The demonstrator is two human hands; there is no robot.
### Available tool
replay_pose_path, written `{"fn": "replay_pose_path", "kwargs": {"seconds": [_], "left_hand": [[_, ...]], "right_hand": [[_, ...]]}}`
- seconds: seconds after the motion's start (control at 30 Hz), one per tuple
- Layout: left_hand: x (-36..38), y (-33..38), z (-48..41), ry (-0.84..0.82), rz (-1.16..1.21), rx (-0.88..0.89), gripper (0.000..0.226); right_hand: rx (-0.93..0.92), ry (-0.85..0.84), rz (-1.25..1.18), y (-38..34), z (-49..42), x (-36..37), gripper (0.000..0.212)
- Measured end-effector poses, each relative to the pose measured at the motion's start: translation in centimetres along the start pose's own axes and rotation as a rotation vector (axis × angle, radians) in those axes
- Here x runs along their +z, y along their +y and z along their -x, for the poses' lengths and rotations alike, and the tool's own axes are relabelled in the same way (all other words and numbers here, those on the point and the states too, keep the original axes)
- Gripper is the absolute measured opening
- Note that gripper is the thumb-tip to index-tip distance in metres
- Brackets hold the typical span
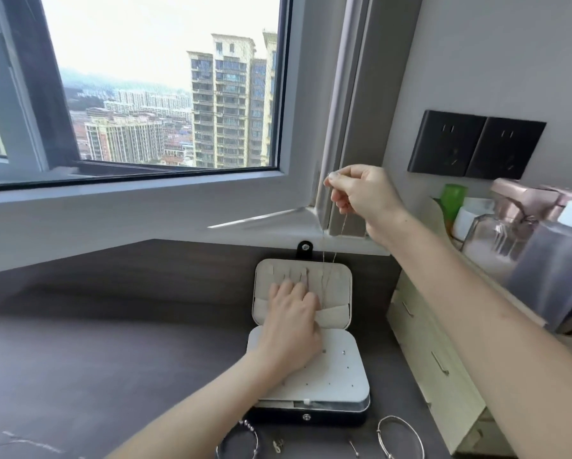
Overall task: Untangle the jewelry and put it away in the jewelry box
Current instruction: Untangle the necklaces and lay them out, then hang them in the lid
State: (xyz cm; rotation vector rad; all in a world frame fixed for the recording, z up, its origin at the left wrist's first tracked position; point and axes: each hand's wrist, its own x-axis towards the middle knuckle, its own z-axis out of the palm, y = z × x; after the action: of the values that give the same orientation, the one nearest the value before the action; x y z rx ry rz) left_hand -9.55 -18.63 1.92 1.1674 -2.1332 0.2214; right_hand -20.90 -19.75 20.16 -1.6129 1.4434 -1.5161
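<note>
While our right hand [360, 193] pinches the necklace [342, 223] high at centre right, it dangles, seemingly limp and fragile, into the jewelry box [337, 376] at lower centre, where our left hand [291, 313] lies flat; best held near its end.

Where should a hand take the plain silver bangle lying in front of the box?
Pinch the bangle at its far arc, from above, probably: the thin hoop lies flat on the table, with free room inside and outside the rim. Its near part is out of frame.
</note>
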Motion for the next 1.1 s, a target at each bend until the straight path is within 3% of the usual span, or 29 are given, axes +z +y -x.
{"fn": "replay_pose_path", "kwargs": {"seconds": [0.13, 0.27, 0.4, 0.57, 0.7, 0.8, 0.97, 1.1], "left_hand": [[0.0, -0.2, -0.2, 0.047, 0.038, -0.041, 0.013], [-0.3, -0.5, -0.7, 0.153, 0.081, -0.122, 0.026], [-1.1, -0.5, -2.5, 0.223, 0.179, -0.267, 0.015], [-1.6, 0.0, -4.3, 0.163, 0.279, -0.242, 0.03], [-0.9, 0.6, -4.7, 0.245, 0.334, -0.232, 0.018], [-0.4, 0.7, -4.7, 0.282, 0.319, -0.267, 0.015], [0.0, 0.8, -4.6, 0.236, 0.255, -0.362, 0.025], [0.0, 1.0, -4.8, 0.162, 0.12, -0.433, 0.028]], "right_hand": [[0.037, -0.067, 0.078, 2.9, 1.4, 0.4, 0.017], [0.053, -0.103, 0.137, 5.1, 2.8, 0.8, 0.019], [0.076, -0.117, 0.155, 6.8, 3.8, 1.1, 0.019], [0.128, -0.117, 0.085, 8.0, 4.7, 1.0, 0.017], [0.111, -0.102, 0.04, 8.5, 5.3, 0.8, 0.017], [0.095, -0.054, 0.059, 9.1, 5.4, 0.5, 0.017], [0.055, 0.14, 0.344, 10.7, 5.5, 1.1, 0.015], [0.03, 0.272, 0.528, 10.7, 5.9, 2.4, 0.027]]}}
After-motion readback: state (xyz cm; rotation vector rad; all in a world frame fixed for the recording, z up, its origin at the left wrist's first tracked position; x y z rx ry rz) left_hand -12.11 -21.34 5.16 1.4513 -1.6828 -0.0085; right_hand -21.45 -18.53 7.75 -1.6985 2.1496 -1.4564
